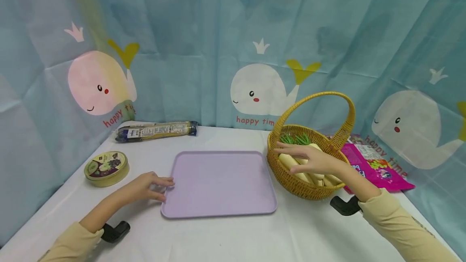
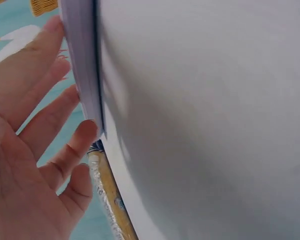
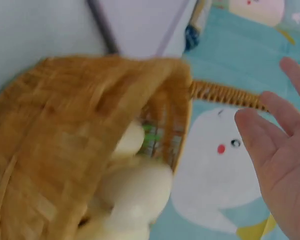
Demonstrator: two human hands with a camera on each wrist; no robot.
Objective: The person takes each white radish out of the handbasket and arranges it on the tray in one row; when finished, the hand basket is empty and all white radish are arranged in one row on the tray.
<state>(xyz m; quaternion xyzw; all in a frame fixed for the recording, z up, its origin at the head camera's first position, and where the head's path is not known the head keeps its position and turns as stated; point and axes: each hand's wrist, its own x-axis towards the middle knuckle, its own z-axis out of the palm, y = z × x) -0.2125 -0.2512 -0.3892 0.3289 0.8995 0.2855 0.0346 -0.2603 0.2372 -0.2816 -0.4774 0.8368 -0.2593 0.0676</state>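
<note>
A flat lilac tray [image 1: 222, 185] lies on the white table in the head view. At its left edge is my left hand [image 1: 145, 187], its fingertips touching the rim; the left wrist view shows the spread fingers [image 2: 47, 122] against the tray's side [image 2: 82, 65]. My right hand [image 1: 313, 160] hovers over a woven basket [image 1: 298, 187] with its fingers extended, holding nothing. Pale, long vegetables [image 1: 289, 161] and green stems [image 1: 302, 138] fill the basket. In the right wrist view the hand [image 3: 285, 150] stands apart from the basket [image 3: 45, 145], beside its opening.
A round tin [image 1: 107, 169] sits left of the tray. Behind the tray's left part lies a long wrapped packet [image 1: 157, 131]. Pink bags [image 1: 378, 167] lie at the right, behind the basket, whose tall handle [image 1: 327, 93] arches upward. A blue printed curtain [image 1: 204, 51] surrounds the table.
</note>
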